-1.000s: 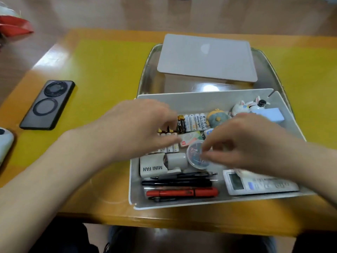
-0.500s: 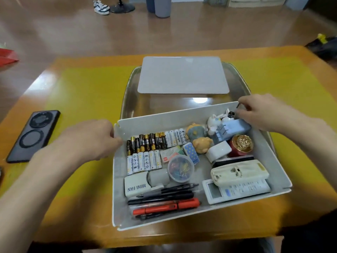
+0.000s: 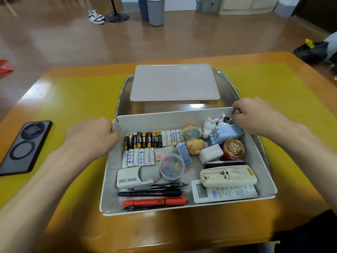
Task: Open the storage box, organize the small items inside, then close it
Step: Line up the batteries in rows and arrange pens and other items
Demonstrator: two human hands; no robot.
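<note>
The white storage box stands open on the table, partly on a metal tray. Its flat grey lid lies on the tray behind it. My left hand grips the box's far left corner. My right hand grips the far right corner. Inside lie rows of batteries, a mini fan, a round tub of clips, several pens, two remote controls, small figurines and a red jar with a gold top.
A black phone lies on the yellow mat at the left. The metal tray reaches behind and to the right of the box. On the floor beyond the table stand a grey bin and a shoe.
Both hands have left the items inside and moved out to the box's far corners. The view has lifted, showing more floor.
</note>
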